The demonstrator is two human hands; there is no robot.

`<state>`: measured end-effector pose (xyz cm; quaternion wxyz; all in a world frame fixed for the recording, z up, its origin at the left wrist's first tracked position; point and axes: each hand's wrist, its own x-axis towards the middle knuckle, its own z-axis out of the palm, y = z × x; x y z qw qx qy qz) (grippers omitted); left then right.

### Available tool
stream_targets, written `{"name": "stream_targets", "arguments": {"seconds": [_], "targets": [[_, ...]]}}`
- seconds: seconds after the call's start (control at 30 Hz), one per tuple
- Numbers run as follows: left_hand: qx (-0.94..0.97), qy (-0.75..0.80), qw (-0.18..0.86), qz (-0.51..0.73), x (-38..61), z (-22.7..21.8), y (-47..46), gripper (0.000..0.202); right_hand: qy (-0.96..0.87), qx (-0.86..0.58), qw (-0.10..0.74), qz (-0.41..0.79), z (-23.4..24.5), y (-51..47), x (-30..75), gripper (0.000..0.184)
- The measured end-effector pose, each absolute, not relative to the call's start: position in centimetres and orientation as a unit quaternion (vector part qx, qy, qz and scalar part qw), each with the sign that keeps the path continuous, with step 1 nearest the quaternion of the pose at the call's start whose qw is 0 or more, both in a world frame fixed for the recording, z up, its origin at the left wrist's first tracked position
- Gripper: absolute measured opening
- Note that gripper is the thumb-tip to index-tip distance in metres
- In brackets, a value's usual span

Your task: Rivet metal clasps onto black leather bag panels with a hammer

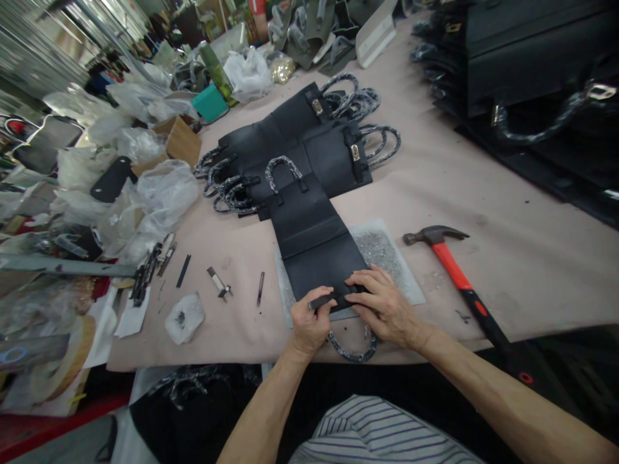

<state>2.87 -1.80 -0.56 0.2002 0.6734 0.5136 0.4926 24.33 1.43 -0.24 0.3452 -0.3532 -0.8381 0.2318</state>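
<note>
A long black bag panel point(314, 225) lies before me, with a handle point(283, 169) at its far end and another handle point(353, 354) at the near end. My left hand point(309, 325) pinches a short black strap point(321, 301) at the panel's near edge. Beside it, the fingers of my right hand point(382, 304) are curled onto the same edge; what lies under their tips is partly hidden. Beneath the panel is a pale slab point(387, 254) with a worn, speckled surface. To the right rests a claw hammer point(452, 264) with a red and black grip.
Several finished-looking black panels point(319, 154) with wrapped handles lie stacked beyond. More black bag pieces point(541, 64) fill the far right. Left of me are a punch rod point(260, 289), a metal tool point(220, 282), a small plastic bag point(185, 318) and a cardboard box point(181, 142).
</note>
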Motion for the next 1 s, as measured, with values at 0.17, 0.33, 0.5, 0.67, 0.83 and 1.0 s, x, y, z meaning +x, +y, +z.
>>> {"name": "stream_targets", "arguments": {"seconds": [0.17,0.33,0.5,0.67,0.83,1.0], "targets": [[0.680,0.505,0.194,0.494,3.0,-0.4,-1.7,0.008,-0.808,-0.355,0.398,0.250,-0.7,1.5,24.3,0.023],[0.689,0.534,0.192,0.450,3.2,0.5,-1.2,0.013,-0.780,-0.382,0.440,0.228,0.0,1.4,24.7,0.025],[0.691,0.538,0.223,0.428,3.2,0.8,-0.8,0.014,-0.732,-0.547,0.399,0.073,-0.2,0.8,29.1,0.024],[0.712,0.522,0.236,0.406,3.0,0.7,-0.4,0.012,-0.698,-0.701,0.148,0.021,-0.9,0.5,35.1,0.046],[0.735,0.520,0.232,0.367,3.0,0.7,0.0,0.010,-0.548,-0.781,0.108,0.281,0.8,1.8,36.8,0.021],[0.726,0.523,0.226,0.385,3.2,0.5,-0.2,0.013,-0.297,-0.643,0.251,0.660,5.2,1.9,33.9,0.016]]}}
